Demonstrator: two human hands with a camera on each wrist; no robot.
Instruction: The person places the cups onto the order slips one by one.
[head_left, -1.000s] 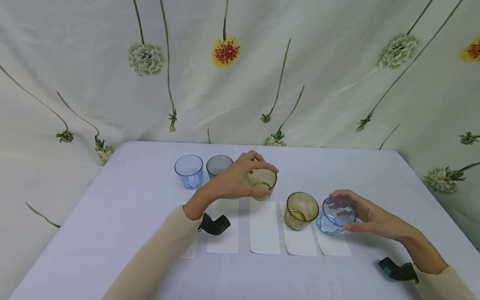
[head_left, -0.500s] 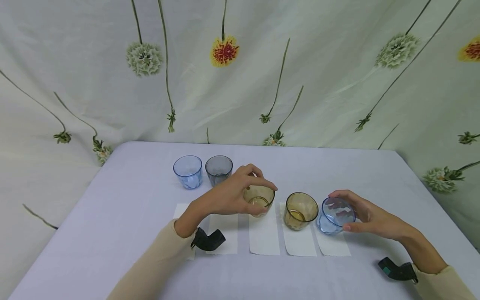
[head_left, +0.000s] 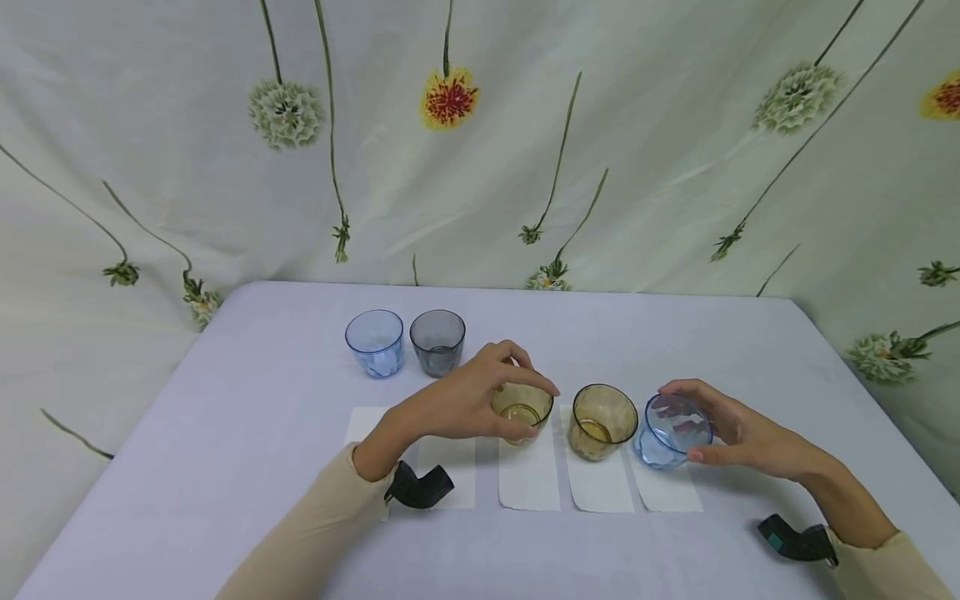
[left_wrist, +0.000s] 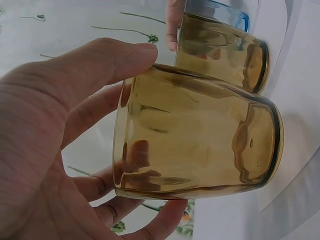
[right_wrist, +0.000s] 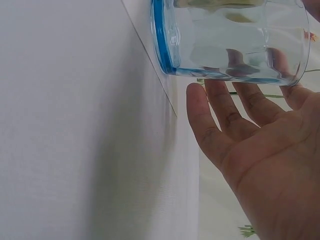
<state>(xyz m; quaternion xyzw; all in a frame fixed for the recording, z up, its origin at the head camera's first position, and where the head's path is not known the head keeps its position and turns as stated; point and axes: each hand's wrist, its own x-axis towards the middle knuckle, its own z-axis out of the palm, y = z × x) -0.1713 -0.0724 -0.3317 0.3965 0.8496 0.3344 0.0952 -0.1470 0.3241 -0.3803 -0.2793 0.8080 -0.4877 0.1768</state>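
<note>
My left hand [head_left: 468,404] grips an amber glass tumbler [head_left: 525,410] near its rim, thumb on the near side and fingers on the far side. That tumbler is upright over the back part of the middle paper strip [head_left: 528,479]. In the left wrist view the same amber tumbler [left_wrist: 200,135] fills the middle. To its right, a second amber tumbler [head_left: 602,423] stands on a strip. My right hand [head_left: 750,437] holds a light blue tumbler [head_left: 671,433] by its right side, thumb in front, at the rightmost strip. The right wrist view shows this blue tumbler [right_wrist: 225,45] from the side.
A blue tumbler [head_left: 377,346] and a grey one [head_left: 438,342] stand side by side at the back left. Paper strips lie in a row; my left forearm [head_left: 315,525] covers part of the leftmost. A flowered cloth [head_left: 660,167] hangs behind the white table [head_left: 187,467].
My left hand has brought its amber tumbler from behind the strips toward me and onto the middle strip's back part. The grey tumbler came into fuller view. My right hand stayed put.
</note>
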